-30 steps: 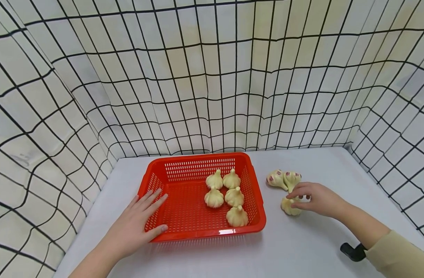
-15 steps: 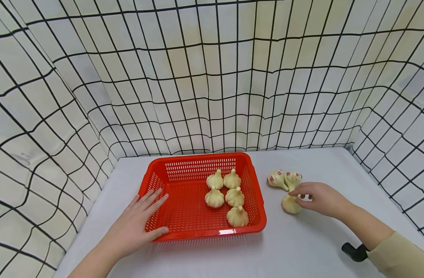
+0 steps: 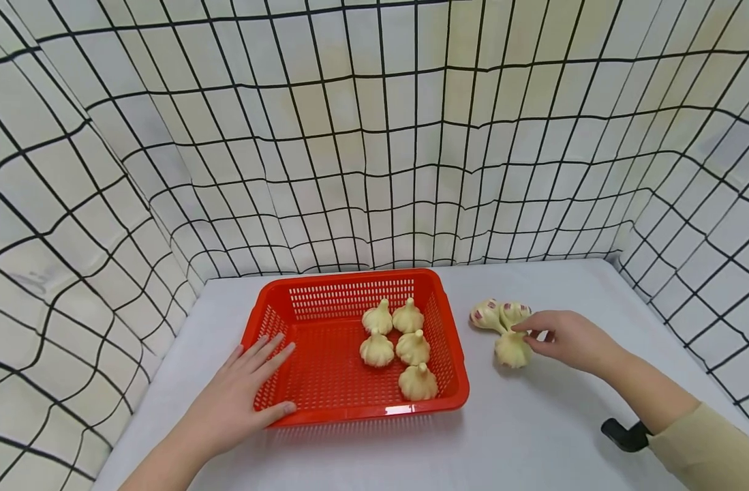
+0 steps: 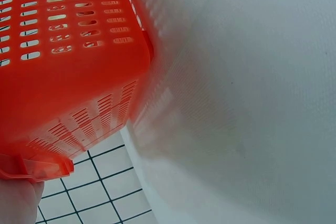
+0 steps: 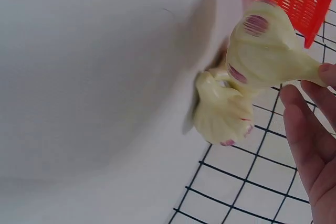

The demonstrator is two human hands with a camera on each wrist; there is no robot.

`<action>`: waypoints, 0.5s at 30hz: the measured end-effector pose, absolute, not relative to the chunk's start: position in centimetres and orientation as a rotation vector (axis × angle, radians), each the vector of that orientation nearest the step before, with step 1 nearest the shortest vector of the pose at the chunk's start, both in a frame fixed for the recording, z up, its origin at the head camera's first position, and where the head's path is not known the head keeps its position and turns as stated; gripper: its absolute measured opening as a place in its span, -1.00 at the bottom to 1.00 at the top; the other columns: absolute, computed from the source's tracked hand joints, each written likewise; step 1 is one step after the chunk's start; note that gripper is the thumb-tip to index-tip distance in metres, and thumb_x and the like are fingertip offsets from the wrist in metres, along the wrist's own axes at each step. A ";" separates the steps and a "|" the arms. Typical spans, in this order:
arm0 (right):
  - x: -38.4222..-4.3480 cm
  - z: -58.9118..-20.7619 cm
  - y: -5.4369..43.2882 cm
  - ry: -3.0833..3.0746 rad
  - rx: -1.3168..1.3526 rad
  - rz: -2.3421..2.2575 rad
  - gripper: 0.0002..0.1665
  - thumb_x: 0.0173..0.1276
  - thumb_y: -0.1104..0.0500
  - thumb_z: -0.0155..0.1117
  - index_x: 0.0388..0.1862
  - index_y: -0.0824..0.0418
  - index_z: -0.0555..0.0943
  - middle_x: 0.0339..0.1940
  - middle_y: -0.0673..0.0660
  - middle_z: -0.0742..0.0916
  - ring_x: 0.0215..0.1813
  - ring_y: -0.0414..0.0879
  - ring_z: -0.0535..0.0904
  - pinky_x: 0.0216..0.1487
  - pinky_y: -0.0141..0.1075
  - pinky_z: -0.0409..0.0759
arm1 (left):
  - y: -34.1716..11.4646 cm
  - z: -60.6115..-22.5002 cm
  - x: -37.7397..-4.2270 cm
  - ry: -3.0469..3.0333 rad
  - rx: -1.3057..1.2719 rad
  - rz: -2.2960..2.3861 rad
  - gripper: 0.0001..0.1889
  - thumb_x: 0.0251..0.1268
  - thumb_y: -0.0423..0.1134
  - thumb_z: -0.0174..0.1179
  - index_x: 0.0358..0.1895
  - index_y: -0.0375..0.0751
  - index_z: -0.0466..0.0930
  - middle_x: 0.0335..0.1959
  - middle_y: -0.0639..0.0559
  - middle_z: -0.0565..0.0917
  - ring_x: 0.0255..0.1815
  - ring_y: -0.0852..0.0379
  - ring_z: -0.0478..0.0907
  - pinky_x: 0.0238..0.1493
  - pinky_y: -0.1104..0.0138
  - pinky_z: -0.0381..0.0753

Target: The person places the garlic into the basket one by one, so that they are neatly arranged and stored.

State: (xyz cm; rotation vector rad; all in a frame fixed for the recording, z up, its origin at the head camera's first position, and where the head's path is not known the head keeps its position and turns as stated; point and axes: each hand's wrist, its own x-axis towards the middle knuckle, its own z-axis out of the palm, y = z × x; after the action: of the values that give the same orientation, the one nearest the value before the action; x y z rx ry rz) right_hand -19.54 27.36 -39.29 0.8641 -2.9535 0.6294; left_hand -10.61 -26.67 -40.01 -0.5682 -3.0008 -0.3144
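Observation:
My right hand (image 3: pixel 564 341) pinches a garlic bulb (image 3: pixel 512 351) by its stem. In the right wrist view that garlic bulb (image 5: pixel 262 51) shows purple patches on pale skin, with thumb and fingertips at the thin stem end. Just behind it, two more purple-marked garlic bulbs (image 3: pixel 486 315) lie side by side on the table. A red plastic basket (image 3: pixel 362 413) stands to the left, and several pale garlic bulbs (image 3: pixel 418 382) sit upright in its right half. With fingers spread, my left hand (image 3: pixel 239 392) rests over the basket's left front corner, the thumb on the front rim.
The white table (image 3: pixel 423 453) ends at a white backdrop hung with black netting (image 3: pixel 411 170) at the back and both sides. A black object (image 3: pixel 625 435) shows beside the right sleeve (image 3: pixel 711 443).
The right hand's fingers have closed on the garlic stem. The bulb has risen slightly and now hangs upright from the fingertips. The left hand and basket stay put.

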 end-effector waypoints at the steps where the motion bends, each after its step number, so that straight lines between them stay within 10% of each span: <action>1: -19.6 -39.1 27.4 -2.949 0.860 0.629 -0.70 0.27 0.25 0.40 -0.01 0.04 0.75 -0.15 -0.10 0.75 -0.21 -0.23 0.61 -0.26 -0.37 0.64 | -26.7 -40.0 -10.5 -2.997 -0.570 -0.319 -0.07 0.14 0.40 0.20 0.56 0.14 0.16 0.57 -0.02 0.15 0.56 -0.20 0.03 0.54 0.19 -0.50; 15: -21.0 -35.5 25.9 -2.909 0.851 0.730 -0.66 0.33 0.26 0.35 0.07 0.02 0.74 -0.02 -0.04 0.76 -0.09 -0.10 0.70 -0.18 -0.30 0.67 | -26.8 -40.1 -10.5 -2.958 -0.594 -0.304 -0.07 0.14 0.39 0.22 0.56 0.13 0.17 0.56 -0.06 0.19 0.54 -0.22 0.06 0.44 0.40 -0.64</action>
State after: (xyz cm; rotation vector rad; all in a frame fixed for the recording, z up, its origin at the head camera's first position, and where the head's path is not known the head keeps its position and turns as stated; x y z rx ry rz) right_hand -20.97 25.87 -35.48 0.8512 -2.9091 0.7299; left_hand -10.48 -26.81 -40.15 -0.5938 -2.9582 -0.3042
